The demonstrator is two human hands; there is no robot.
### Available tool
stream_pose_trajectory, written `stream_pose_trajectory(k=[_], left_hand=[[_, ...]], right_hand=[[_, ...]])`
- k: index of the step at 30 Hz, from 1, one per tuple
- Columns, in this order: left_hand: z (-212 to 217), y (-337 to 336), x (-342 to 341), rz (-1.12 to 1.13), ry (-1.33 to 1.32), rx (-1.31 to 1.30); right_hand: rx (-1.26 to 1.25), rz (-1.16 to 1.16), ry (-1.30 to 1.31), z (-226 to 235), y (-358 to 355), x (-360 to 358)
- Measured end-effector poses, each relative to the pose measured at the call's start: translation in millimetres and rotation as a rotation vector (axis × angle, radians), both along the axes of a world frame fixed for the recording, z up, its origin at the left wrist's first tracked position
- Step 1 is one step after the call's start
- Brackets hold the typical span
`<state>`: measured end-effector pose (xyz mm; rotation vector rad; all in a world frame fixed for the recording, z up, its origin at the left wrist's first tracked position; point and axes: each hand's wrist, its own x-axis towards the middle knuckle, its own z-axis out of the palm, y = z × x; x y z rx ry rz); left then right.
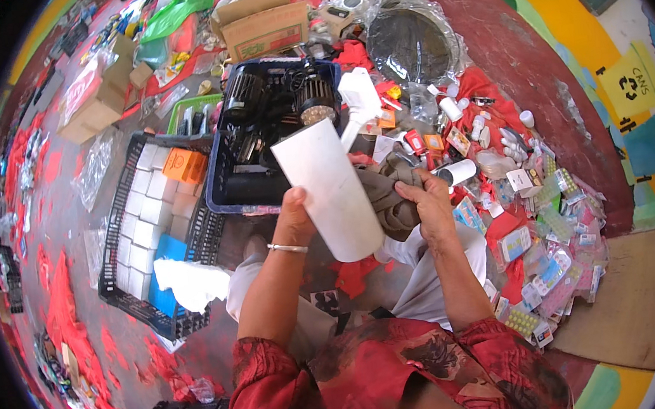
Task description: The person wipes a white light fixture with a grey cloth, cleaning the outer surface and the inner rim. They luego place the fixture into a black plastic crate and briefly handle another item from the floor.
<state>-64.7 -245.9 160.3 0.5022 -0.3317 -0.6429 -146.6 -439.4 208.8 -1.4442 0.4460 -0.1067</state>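
My left hand [294,218] is closed on the near left side of a long white casing [330,192] with a rounded lower end, tilted in front of me. A white angled piece [358,96] stands beyond its upper right; whether the two are joined I cannot tell. My right hand [430,202] grips a grey-brown cloth [390,195], bunched against the casing's right side. Part of the casing's right edge is hidden by the cloth. Just beyond the casing sits a dark blue crate [220,179] holding black appliances, among them a black finned device [314,96].
On the left stands a black crate [110,216] of white boxes, with an orange box [185,165] on top. Blister packs [555,223] and small packages lie heaped at right. Behind are an open cardboard box [265,31] and a round black item in plastic [411,41].
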Motion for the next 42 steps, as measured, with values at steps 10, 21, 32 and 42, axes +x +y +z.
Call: stream_pose_trajectory(k=[10,21,32,42], left_hand=[[-1,28,1,0.087,0.201,-0.021],[-38,33,17,0.317,0.144,-0.085],[0,12,2,0.161,0.301,0.078],[-9,24,7,0.410,-0.463,0.705]], right_hand=[[-0.043,-0.072,-0.439,96,43,8],[-1.035,0.487,-0.735,28,114,51],[-0.500,0.098,-0.483,-2,50,33],[-0.573,0.222,-0.688,17,73,56]])
